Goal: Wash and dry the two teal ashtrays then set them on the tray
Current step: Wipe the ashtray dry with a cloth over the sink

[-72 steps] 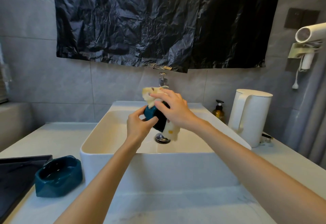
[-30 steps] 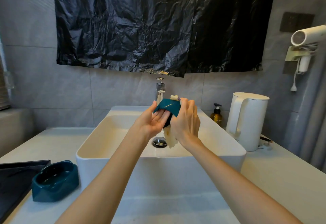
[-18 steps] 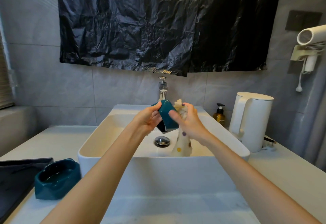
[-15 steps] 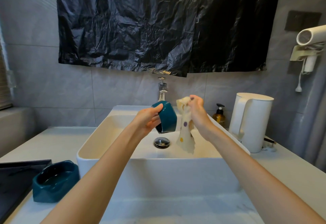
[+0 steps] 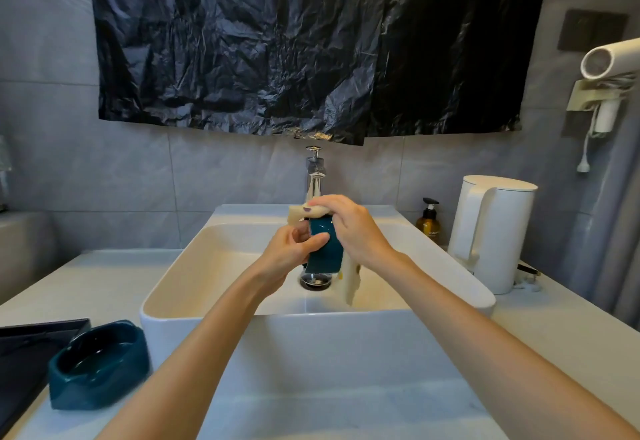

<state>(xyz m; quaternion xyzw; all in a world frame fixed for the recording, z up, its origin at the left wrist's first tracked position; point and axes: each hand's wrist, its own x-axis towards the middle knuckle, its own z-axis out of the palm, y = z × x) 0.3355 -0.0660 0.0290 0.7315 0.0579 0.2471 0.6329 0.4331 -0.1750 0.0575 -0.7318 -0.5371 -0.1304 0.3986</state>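
Held ashtray: a teal glazed ceramic ashtray is turned on edge above the basin, over the drain, between both hands.
Left hand: the left hand grips the ashtray's near side, thumb across its face and fingers curled behind.
Right hand: the right hand clutches a cream cloth with coloured dots against the ashtray's top and far side; the loose end hangs down into the basin.
Other ashtray: a second teal ashtray sits upright on the counter, left of the basin and just beside the tray; its hollow looks wet.
Tray: a dark flat tray lies at the counter's left edge, partly out of view.
Basin: a white rectangular countertop sink with a chrome drain and a chrome tap behind.
Surface: a pale, faintly veined stone counter runs on both sides of the sink.
Right of the basin: an amber pump bottle and a white electric kettle.
Room: grey tiled wall, with a crinkled black plastic sheet hung above the tap.
Far right: a white hair dryer sits in a wall holder under a dark switch plate.
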